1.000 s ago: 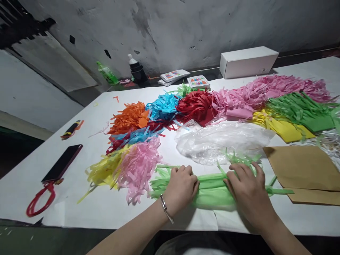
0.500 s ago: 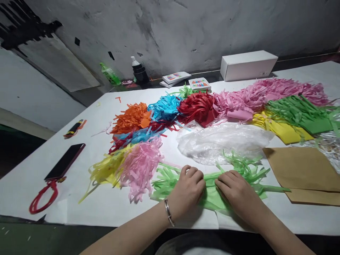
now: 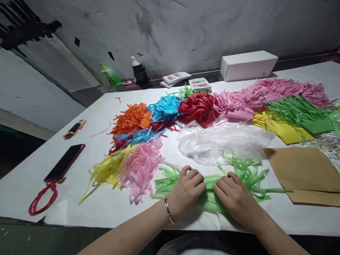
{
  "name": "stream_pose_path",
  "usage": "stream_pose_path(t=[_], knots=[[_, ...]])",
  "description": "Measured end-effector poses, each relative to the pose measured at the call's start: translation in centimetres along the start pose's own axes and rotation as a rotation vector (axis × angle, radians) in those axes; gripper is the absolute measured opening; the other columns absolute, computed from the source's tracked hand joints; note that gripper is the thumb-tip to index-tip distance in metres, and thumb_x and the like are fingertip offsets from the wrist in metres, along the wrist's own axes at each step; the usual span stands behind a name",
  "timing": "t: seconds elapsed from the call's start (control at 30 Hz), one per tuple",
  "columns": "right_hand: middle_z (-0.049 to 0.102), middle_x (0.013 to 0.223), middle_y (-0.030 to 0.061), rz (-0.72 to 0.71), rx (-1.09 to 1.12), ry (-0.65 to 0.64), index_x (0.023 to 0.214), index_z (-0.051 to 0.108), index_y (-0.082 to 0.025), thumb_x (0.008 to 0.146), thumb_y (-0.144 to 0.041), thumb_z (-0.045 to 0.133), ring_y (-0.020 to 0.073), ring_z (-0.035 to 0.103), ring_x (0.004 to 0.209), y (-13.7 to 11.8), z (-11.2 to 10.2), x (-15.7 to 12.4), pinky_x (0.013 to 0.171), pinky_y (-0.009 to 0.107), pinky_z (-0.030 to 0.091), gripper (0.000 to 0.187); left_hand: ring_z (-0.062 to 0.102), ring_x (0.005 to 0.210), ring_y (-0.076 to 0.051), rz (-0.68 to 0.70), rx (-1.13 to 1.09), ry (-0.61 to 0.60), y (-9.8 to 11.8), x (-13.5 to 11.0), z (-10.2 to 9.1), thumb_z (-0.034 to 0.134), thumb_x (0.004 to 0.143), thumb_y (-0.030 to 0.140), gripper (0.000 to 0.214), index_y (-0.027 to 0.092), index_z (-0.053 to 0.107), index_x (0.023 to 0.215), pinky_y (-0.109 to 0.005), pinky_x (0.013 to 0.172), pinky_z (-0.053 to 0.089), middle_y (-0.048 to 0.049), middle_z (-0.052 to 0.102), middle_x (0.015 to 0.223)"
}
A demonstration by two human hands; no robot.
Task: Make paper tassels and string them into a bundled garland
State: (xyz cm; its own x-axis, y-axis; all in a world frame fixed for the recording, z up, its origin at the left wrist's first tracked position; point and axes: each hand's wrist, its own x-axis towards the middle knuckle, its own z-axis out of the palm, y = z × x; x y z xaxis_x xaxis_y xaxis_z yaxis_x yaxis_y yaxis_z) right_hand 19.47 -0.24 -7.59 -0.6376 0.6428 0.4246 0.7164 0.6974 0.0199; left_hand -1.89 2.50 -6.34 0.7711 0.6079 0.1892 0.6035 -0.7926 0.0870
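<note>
A sheet of light green tissue paper (image 3: pixel 209 200), its two ends cut into a fringe, lies at the table's front edge. My left hand (image 3: pixel 188 187) has its fingers curled on the middle of it, with a silver bangle at the wrist. Close beside it, my right hand (image 3: pixel 233 193) is also closed on the green paper. The fingertips of both are hidden underneath. Beyond the hands lies a crumpled clear plastic bag (image 3: pixel 223 141). To the left are a pink tissue tassel (image 3: pixel 143 166) and a yellow one (image 3: pixel 108 171).
Orange (image 3: pixel 131 118), blue (image 3: pixel 166 107), red (image 3: pixel 199 106) and pink (image 3: pixel 287 92) fringed bundles line the back, with green (image 3: pixel 300 111) and yellow (image 3: pixel 285 129) ones at right. Brown paper (image 3: pixel 305 170) lies right; a phone (image 3: pixel 65 161) lies left. A white box (image 3: pixel 248 65) stands behind.
My right hand has shifted slightly left and its fingers are more curled on the green tissue paper. My left hand has hardly moved.
</note>
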Motion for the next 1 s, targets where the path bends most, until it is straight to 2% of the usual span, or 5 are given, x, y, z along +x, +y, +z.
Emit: stream_pose_path(t=[0.23,0.5,0.67,0.8,1.0], knots=[[0.066,0.097,0.0079,0.217,0.153,-0.014,0.090,0.064,-0.019,0.089,0.001,0.036,0.0239,0.057,0.100,1.5,-0.7,-2.2,0.101,0.046,0.031,0.034,0.053,0.088,-0.020,-0.182,-0.167,-0.014,-0.5,-0.9,-0.5,0.054,0.097,0.019,0.015,0.020,0.062,0.085,-0.040,0.088,0.035,-0.0028,0.065,0.089],[0.059,0.075,0.0043,0.368,-0.054,-0.125,0.074,0.059,-0.021,0.096,-0.016,0.047,0.0251,0.054,0.076,1.5,0.6,-0.6,0.082,0.044,0.034,0.025,0.054,0.088,-0.025,-0.380,-0.013,-0.147,0.3,0.3,-1.1,0.053,0.096,0.019,0.015,0.017,0.063,0.085,-0.043,0.081,0.038,-0.0069,0.063,0.093],[0.063,0.081,0.0060,0.381,-0.072,-0.114,0.076,0.060,-0.020,0.092,-0.011,0.052,0.0266,0.055,0.082,1.5,0.1,0.2,0.090,0.050,0.033,0.020,0.054,0.088,-0.025,-0.364,-0.012,-0.202,0.0,1.0,-1.4,0.057,0.093,0.019,0.012,0.018,0.063,0.083,-0.042,0.079,0.038,-0.0068,0.063,0.095],[0.064,0.088,0.0038,0.160,0.067,-0.064,0.085,0.062,-0.021,0.088,-0.001,0.050,0.0229,0.055,0.091,0.6,-0.4,1.1,0.102,0.047,0.029,0.023,0.052,0.087,-0.022,-0.276,-0.063,-0.105,-0.2,0.7,-0.9,0.056,0.093,0.014,0.010,0.019,0.062,0.087,-0.042,0.084,0.035,-0.0040,0.062,0.093],[0.056,0.072,0.0022,0.065,0.117,-0.026,0.071,0.057,-0.019,0.091,-0.001,0.044,0.0191,0.048,0.071,-0.4,0.6,1.7,0.086,0.038,0.038,0.030,0.051,0.088,-0.021,-0.065,-0.015,-0.036,-0.3,0.6,-0.5,0.060,0.094,0.022,0.008,0.020,0.063,0.087,-0.043,0.088,0.033,-0.0029,0.062,0.092]])
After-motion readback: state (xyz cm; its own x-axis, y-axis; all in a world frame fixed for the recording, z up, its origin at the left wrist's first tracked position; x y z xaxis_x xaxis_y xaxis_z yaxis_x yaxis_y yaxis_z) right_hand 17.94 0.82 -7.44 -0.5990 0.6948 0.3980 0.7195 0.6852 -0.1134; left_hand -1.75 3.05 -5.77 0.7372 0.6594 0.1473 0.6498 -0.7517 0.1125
